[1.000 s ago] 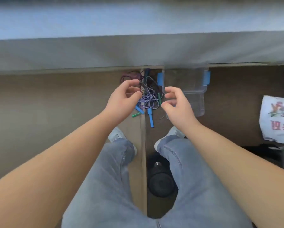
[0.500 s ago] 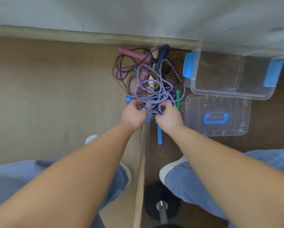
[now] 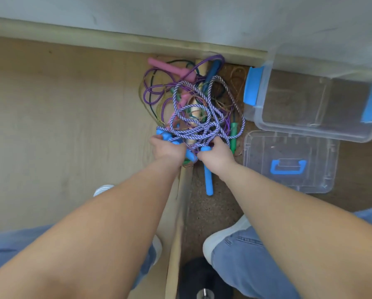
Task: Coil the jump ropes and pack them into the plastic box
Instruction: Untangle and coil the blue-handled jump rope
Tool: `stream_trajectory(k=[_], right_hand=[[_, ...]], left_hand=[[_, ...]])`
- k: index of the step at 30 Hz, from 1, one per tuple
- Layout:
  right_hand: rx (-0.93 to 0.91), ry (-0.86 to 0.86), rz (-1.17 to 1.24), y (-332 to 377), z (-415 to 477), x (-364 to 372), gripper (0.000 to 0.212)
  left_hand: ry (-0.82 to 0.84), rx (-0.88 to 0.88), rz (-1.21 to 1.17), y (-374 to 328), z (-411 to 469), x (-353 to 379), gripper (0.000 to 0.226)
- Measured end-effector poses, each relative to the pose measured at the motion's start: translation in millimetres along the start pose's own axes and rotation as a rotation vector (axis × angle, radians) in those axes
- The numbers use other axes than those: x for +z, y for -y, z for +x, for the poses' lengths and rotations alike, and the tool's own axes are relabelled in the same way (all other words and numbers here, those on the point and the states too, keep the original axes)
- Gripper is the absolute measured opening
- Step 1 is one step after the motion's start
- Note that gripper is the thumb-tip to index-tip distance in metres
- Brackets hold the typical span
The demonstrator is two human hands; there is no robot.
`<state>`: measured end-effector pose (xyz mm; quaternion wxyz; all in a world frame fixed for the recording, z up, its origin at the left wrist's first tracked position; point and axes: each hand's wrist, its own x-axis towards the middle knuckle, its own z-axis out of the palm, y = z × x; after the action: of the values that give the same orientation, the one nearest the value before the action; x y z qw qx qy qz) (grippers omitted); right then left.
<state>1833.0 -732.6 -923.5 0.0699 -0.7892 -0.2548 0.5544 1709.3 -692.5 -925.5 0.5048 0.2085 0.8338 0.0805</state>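
Note:
A tangle of jump ropes (image 3: 191, 100) lies on the floor against the wall. On top is a purple-and-white braided rope (image 3: 202, 124) with blue handles. My left hand (image 3: 166, 148) grips one blue handle (image 3: 163, 134) at the pile's near left. My right hand (image 3: 216, 155) grips the other blue handle (image 3: 208, 180), which sticks out toward me below the hand. A pink handle (image 3: 170, 69), a dark blue one and a green handle (image 3: 233, 134) show in the pile. The clear plastic box (image 3: 314, 130) with blue clips stands open to the right.
The box's clear lid (image 3: 288, 160) with a blue handle lies flat on the floor, just in front of the box. A wall runs along the top. My shoes (image 3: 221, 238) and jeans are at the bottom, with a dark dumbbell (image 3: 202, 281) between my feet.
My view has dropped closer to the pile over the second. Both hands went from hovering above the ropes to gripping the blue handles of the braided rope.

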Motion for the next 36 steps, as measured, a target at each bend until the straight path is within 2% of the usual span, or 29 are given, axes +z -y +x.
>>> stream_trajectory(k=[4, 6, 9, 10, 12, 15, 17, 20, 23, 27, 30, 34, 36], right_hand=[[-0.009, 0.000, 0.158, 22, -8, -12, 0.017], [-0.060, -0.032, 0.120, 30, -15, -22, 0.015], [-0.102, -0.088, 0.107, 30, -19, -36, 0.028], [-0.100, -0.104, 0.127, 27, -19, -38, 0.033], [-0.104, -0.128, 0.165, 19, -20, -39, 0.037], [-0.095, -0.152, 0.176, 9, -20, -35, 0.043], [-0.062, -0.149, 0.148, 5, -20, -31, 0.052], [-0.056, -0.112, 0.108, 4, -23, -24, 0.049], [-0.072, -0.033, 0.147, 7, -23, -22, 0.037], [-0.189, -0.046, 0.054, 11, -14, -18, 0.049], [-0.164, -0.051, 0.068, 11, -9, -14, 0.056], [-0.130, 0.008, 0.065, 8, -7, -16, 0.043], [-0.118, 0.051, 0.095, 8, -9, -19, 0.046]], left_hand=[[0.065, -0.095, -0.041, -2, -5, -2, 0.064], [0.148, -0.108, 0.035, 1, -5, -3, 0.054], [0.165, -0.056, 0.158, 11, 4, -7, 0.066], [0.150, -0.013, 0.207, 12, 4, -10, 0.059], [0.109, 0.078, 0.267, 10, -3, -19, 0.031], [0.128, 0.158, 0.098, 12, -7, -27, 0.017], [0.130, 0.157, -0.007, 13, -5, -29, 0.017], [0.104, 0.064, -0.237, 9, -2, -32, 0.023], [0.189, -0.110, -0.462, 0, -8, -31, 0.021], [0.224, -0.219, -0.352, -3, -7, -21, 0.023], [0.226, -0.253, -0.254, -4, -2, -12, 0.026], [0.240, -0.216, -0.182, -5, -4, -9, 0.017], [0.249, -0.186, -0.205, -7, -12, -12, 0.015]])
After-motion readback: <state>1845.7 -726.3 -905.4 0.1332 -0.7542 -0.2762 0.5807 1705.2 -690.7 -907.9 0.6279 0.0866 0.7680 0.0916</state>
